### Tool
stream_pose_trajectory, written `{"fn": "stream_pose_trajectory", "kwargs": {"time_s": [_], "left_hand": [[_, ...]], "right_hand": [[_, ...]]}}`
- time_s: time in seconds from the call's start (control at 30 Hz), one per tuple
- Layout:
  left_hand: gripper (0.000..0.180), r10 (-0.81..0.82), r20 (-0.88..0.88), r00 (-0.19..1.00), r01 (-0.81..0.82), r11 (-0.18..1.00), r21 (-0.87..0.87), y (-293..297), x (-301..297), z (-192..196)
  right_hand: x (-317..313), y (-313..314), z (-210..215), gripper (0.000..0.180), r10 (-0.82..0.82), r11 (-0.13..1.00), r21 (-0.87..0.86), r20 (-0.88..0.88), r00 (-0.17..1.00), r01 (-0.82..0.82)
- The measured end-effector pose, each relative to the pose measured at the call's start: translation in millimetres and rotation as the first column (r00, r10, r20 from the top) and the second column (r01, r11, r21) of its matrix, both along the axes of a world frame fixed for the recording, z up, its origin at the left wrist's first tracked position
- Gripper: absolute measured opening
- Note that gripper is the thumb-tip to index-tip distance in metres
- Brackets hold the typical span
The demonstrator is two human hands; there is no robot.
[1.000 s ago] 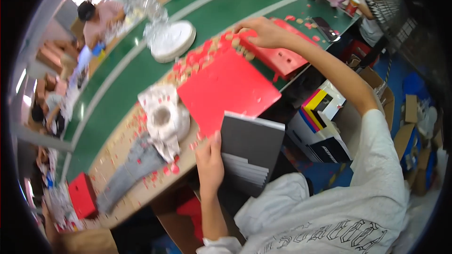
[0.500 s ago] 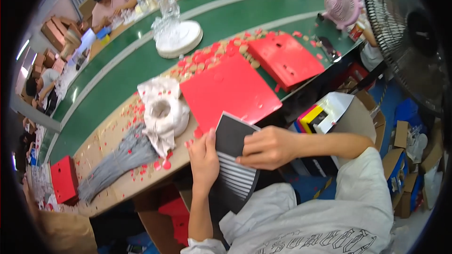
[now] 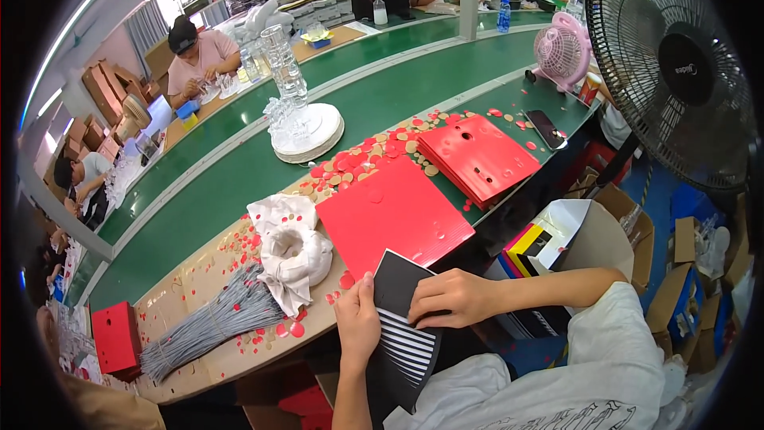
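My left hand (image 3: 358,325) grips the left edge of a black card with white stripes (image 3: 402,326), held at the table's near edge over my lap. On the card's right side rests my right hand (image 3: 452,296), fingers curled over it. Just beyond the card lies a flat red sheet (image 3: 394,213) on the cardboard-covered table (image 3: 199,350). A stack of red sheets with holes (image 3: 477,155) sits farther right.
Left of my hands are a white roll wrapped in cloth (image 3: 294,253) and a bundle of grey cords (image 3: 211,322). Red and tan punched discs (image 3: 358,161) litter the table. A green conveyor belt (image 3: 239,175), a glass stand (image 3: 296,107), a pink fan (image 3: 562,52), a phone (image 3: 546,127), a black fan (image 3: 676,64) and seated workers surround.
My right hand came back from the far red stack to the striped black card. The card now sits lower, held in both hands.
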State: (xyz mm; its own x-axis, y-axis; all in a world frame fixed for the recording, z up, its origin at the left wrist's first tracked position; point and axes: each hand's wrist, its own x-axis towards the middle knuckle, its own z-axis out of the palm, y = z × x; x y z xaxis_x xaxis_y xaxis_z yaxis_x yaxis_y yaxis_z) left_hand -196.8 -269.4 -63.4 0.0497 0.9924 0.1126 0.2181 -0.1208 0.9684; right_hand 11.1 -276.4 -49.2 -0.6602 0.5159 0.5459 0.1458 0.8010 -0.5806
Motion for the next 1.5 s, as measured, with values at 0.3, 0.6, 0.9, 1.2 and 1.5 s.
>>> {"fn": "stream_pose_trajectory", "kwargs": {"time_s": [0.3,0.6,0.9,1.2,1.5], "left_hand": [[0.032,0.020,-0.135,0.991,-0.006,0.995,0.101,-1,-5,7],[0.014,-0.105,-0.478,0.872,0.323,0.858,0.400,-23,22,-3],[0.019,-0.037,-0.549,0.835,0.295,0.872,0.390,-13,8,-23],[0.014,0.061,-0.558,0.828,0.225,0.875,0.429,-11,18,-25],[0.015,0.098,-0.629,0.772,0.257,0.856,0.449,-13,24,-25]], "right_hand": [[0,14,16,0.009,0.107,0.990,-0.098,0.016,0.994,-0.105],[-2,113,26,0.008,-0.144,0.885,-0.416,0.181,0.973,0.208],[-16,132,-16,0.013,-0.094,0.912,-0.353,0.313,0.945,0.208],[-21,141,-16,0.014,-0.080,0.918,-0.338,0.355,0.932,0.208],[-24,132,-31,0.014,-0.217,0.939,-0.215,0.232,0.948,0.267]]}}
